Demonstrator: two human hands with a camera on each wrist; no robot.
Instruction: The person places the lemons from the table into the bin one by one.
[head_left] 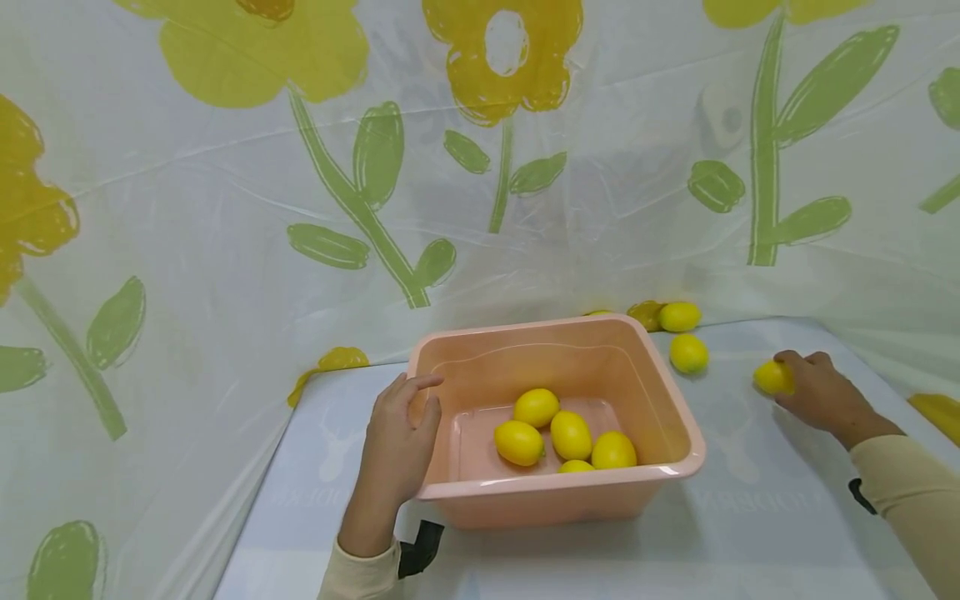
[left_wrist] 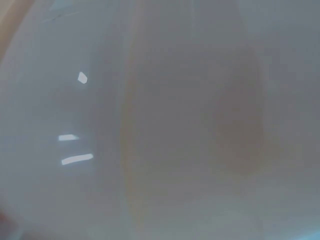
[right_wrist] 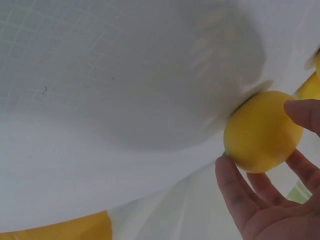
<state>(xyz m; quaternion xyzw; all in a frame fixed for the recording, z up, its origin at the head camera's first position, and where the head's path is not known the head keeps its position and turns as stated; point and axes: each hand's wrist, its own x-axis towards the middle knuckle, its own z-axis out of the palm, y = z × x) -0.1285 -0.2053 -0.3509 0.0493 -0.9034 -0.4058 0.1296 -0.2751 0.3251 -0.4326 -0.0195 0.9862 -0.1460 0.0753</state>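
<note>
While the right hand curls its fingers round a lemon at centre right, the left hand, fingers relaxed, should steady the pink tub.

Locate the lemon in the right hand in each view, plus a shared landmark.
Head: lemon at far right on the table, gripped by the right hand, right of the pink tub.
Left wrist: not in it; blurred grey only.
Right wrist: lemon at right, fingers curled round it.
Shared landmark: the white flowered sheet.
</note>
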